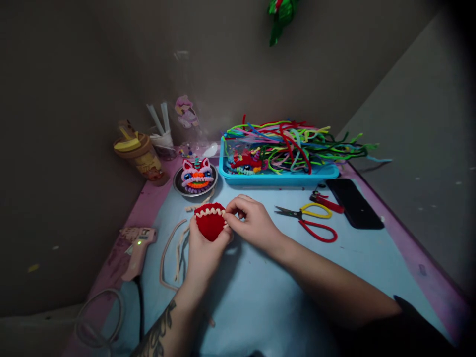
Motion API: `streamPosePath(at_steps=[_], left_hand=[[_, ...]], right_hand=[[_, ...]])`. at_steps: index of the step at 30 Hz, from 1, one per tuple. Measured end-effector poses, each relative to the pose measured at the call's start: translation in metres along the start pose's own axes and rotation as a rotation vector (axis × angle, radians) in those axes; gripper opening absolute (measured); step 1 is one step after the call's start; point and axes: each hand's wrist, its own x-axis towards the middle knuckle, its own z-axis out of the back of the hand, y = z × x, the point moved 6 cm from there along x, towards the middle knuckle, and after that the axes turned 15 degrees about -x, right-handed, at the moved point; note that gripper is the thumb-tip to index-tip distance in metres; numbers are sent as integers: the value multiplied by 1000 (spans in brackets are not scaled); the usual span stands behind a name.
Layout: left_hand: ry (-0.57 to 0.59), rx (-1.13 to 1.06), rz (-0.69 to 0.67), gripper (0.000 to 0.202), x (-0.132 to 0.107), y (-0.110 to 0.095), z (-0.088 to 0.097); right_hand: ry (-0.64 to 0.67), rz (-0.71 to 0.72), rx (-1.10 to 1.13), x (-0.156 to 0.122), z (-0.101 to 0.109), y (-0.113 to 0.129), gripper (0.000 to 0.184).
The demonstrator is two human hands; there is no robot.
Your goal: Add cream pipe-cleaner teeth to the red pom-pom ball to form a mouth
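My left hand (206, 253) is wrapped round a red fuzzy pipe-cleaner piece (211, 229), thumb and fingers on its two sides. Across its top runs a cream wavy pipe cleaner (210, 211), bent in a zigzag and turning down at the right side. With thumb and forefinger closed, my right hand (251, 220) pinches this trim at the right edge; the fingertips partly hide the spot. Loose beige pipe cleaners (163, 263) lie left of my left hand. Just behind the red piece, a lion-head figure (198, 176) of pipe cleaners sits in a metal bowl (178, 188).
A pink glue gun (137, 255) with a lit green light lies at left. Scissors (297, 214), a red-handled tool (327, 202) and a black phone (355, 203) lie at right. Behind stand a blue tray (278, 181) of coloured pipe cleaners and a lidded cup (143, 158).
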Motion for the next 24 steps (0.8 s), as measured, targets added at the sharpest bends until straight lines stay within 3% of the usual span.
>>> streamPosePath(at_steps=[3, 9, 14, 24], left_hand=[[-1, 10, 1, 59, 0, 0, 0], [29, -7, -1, 62, 2, 3, 0], [93, 21, -14, 57, 2, 4, -2], [228, 144, -86, 61, 0, 16, -6]], right_hand=[[-6, 5, 51, 0, 1, 0, 12], [33, 198, 115, -1, -2, 5, 39], [82, 259, 121, 0, -1, 5, 44], [216, 434, -70, -1, 3, 14, 60]])
